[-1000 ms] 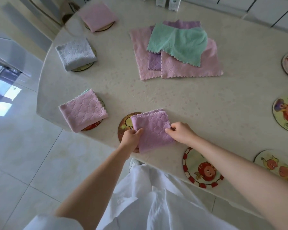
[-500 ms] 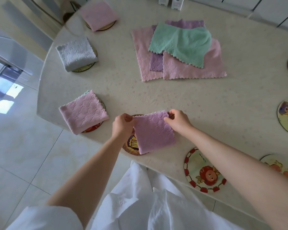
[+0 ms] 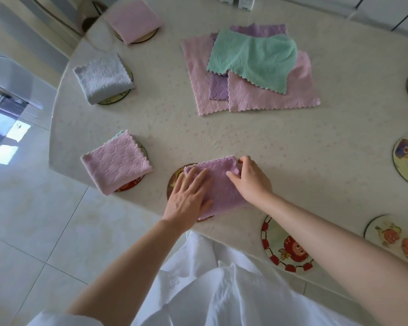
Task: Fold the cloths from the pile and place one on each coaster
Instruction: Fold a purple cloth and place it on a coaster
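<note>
Purple cloth (image 3: 222, 184) now lies flat on our near coaster (image 3: 174, 178), no longer lifted; left hand (image 3: 189, 196) presses open-palmed, right fingers (image 3: 233, 178) pinch its far corner. Fourth placement nearly done.

The left hand (image 3: 190, 196) is laid flat, palm down, with fingers spread and pointing forward. Just beside it, the right hand (image 3: 251, 178) is curled, fingertips pinched together. Both forearms are bare.

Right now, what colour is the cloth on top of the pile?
Green, clearest in the head view.
</note>
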`<move>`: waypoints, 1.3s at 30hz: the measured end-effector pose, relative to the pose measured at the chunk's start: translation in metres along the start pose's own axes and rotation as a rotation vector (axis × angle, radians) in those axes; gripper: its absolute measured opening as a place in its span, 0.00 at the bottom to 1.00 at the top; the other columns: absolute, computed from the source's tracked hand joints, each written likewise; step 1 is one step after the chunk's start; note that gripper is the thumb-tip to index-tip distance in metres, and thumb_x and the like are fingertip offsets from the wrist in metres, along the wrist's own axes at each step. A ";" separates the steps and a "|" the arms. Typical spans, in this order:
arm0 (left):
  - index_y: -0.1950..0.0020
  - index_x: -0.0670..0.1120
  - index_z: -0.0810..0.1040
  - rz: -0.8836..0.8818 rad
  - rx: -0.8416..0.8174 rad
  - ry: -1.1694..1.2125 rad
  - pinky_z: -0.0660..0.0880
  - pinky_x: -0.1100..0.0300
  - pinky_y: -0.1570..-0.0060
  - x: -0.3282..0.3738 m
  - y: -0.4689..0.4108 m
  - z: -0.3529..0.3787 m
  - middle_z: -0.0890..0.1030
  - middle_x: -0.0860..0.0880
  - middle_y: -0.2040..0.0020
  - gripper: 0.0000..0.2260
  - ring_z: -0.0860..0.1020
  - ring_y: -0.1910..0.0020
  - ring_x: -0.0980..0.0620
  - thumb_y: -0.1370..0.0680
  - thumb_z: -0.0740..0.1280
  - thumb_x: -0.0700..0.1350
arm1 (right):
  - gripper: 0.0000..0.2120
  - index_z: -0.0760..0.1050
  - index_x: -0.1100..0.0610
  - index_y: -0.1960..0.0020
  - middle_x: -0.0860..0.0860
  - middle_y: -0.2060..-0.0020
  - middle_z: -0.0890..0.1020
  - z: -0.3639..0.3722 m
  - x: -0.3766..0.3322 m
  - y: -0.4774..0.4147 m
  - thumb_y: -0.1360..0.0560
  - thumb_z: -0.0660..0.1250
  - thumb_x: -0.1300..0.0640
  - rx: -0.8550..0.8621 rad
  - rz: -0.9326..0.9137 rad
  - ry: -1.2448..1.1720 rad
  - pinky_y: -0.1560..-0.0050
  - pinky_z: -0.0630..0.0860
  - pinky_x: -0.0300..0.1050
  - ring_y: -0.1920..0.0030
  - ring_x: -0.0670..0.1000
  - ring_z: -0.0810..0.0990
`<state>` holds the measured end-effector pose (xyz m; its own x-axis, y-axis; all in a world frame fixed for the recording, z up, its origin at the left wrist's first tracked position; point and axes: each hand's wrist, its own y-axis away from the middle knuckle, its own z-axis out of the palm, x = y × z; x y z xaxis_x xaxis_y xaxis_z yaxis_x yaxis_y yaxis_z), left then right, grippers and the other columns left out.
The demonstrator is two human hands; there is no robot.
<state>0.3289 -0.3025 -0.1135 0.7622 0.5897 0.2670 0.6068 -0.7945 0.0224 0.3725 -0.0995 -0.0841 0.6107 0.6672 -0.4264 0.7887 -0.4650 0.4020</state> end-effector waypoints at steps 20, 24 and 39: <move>0.45 0.42 0.78 -0.611 -0.081 0.310 0.68 0.54 0.48 -0.022 -0.050 -0.034 0.74 0.43 0.44 0.10 0.69 0.44 0.42 0.23 0.65 0.45 | 0.14 0.75 0.59 0.45 0.55 0.53 0.81 0.012 0.026 0.039 0.29 0.70 0.56 -0.103 0.505 -0.644 0.58 0.82 0.47 0.64 0.52 0.84; 0.49 0.41 0.77 -0.694 -0.134 0.453 0.70 0.58 0.60 -0.023 -0.057 -0.038 0.78 0.43 0.53 0.08 0.75 0.54 0.45 0.25 0.65 0.42 | 0.17 0.79 0.60 0.51 0.58 0.58 0.84 0.013 0.027 0.035 0.37 0.74 0.54 -0.113 0.589 -0.785 0.57 0.82 0.55 0.65 0.54 0.84; 0.49 0.43 0.78 -1.038 0.045 1.191 0.81 0.47 0.53 -0.044 -0.042 -0.055 0.78 0.45 0.56 0.12 0.81 0.56 0.44 0.31 0.73 0.34 | 0.06 0.79 0.59 0.50 0.54 0.62 0.79 0.009 0.007 0.049 0.26 0.66 0.64 -0.231 0.514 -0.943 0.67 0.70 0.42 0.66 0.51 0.74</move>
<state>0.2577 -0.3032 -0.0729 -0.5658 0.3876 0.7277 0.7531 -0.1163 0.6475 0.4161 -0.1225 -0.0749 0.7488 -0.3336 -0.5727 0.4524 -0.3742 0.8095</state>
